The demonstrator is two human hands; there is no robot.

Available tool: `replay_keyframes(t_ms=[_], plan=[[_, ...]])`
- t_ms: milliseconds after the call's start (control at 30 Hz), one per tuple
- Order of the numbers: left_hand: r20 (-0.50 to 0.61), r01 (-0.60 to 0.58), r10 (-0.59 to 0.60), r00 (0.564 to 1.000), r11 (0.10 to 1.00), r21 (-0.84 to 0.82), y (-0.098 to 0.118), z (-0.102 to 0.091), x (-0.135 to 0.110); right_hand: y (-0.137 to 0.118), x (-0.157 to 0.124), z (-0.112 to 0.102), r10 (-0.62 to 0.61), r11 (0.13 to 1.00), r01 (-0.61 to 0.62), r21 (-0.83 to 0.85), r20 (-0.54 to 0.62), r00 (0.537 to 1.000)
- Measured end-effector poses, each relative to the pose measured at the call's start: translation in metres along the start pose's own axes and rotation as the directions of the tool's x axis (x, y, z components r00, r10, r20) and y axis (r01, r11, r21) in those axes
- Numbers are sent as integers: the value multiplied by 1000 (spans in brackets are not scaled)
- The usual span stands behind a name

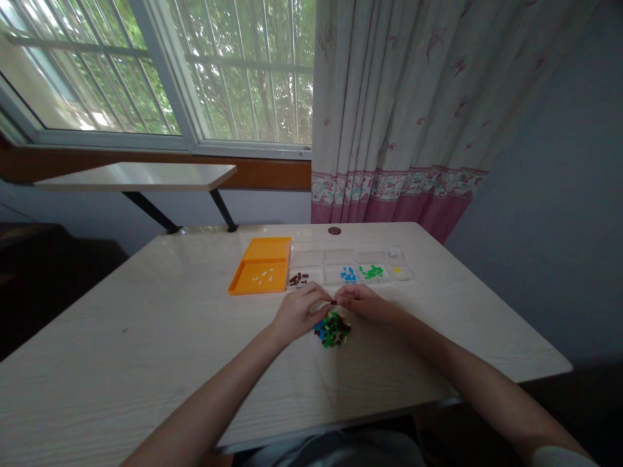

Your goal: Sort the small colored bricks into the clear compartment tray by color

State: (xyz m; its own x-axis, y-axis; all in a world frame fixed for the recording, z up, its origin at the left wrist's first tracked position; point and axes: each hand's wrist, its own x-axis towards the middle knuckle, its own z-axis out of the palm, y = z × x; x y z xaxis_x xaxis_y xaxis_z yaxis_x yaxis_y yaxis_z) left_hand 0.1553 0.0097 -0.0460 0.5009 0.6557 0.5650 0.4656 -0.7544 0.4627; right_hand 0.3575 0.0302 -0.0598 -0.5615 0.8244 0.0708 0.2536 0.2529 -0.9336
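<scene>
My left hand (pixel 305 310) and my right hand (pixel 361 302) meet over the table, fingertips almost together. Between them they pinch a small dark brown piece (pixel 333 302), which looks like a tiny building brick. Just below the fingers, on the near side, is a rounded cluster of small bricks (pixel 333 331) in green, brown, blue and cream. Its upper left edge is partly hidden by my left thumb. Beyond my hands lie loose brown bricks (pixel 298 279), blue bricks (pixel 348 274), green bricks (pixel 372 271) and a few yellow pieces (pixel 396 270), sorted in separate compartments.
A clear divided tray (pixel 339 255) holds the sorted bricks. Left of it an open orange case (pixel 267 249) contains several white pieces (pixel 263 277). Both rest on the pale wooden table (pixel 185 324). A raised shelf (pixel 146 175) stands at the back left, below the window; a curtain (pixel 389 117) hangs behind.
</scene>
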Motion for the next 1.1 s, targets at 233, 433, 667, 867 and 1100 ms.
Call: replay_keyframes(t_ms=[233, 433, 667, 867, 1100], plan=[[-217, 143, -138, 966, 990, 9, -9, -20, 4, -4, -9, 0, -204, 862, 211, -462, 67, 977], [-298, 148, -133, 945, 988, 30, -8, -23, 6, -10, -10, 4, -213, 781, 267, -564, 161, 964], [-316, 123, -105, 943, 992, 36, -4, -22, 5, -3, -9, 0, -207, 738, 208, -641, 79, 975], [-347, 141, -113, 931, 989, 54, -2, -24, 5, 3, -8, -7, -180, 697, 146, -702, 26, 983], [-366, 142, -117, 923, 989, 42, -3, -24, 4, 4, -7, -10, -173, 655, 128, -745, 16, 985]])
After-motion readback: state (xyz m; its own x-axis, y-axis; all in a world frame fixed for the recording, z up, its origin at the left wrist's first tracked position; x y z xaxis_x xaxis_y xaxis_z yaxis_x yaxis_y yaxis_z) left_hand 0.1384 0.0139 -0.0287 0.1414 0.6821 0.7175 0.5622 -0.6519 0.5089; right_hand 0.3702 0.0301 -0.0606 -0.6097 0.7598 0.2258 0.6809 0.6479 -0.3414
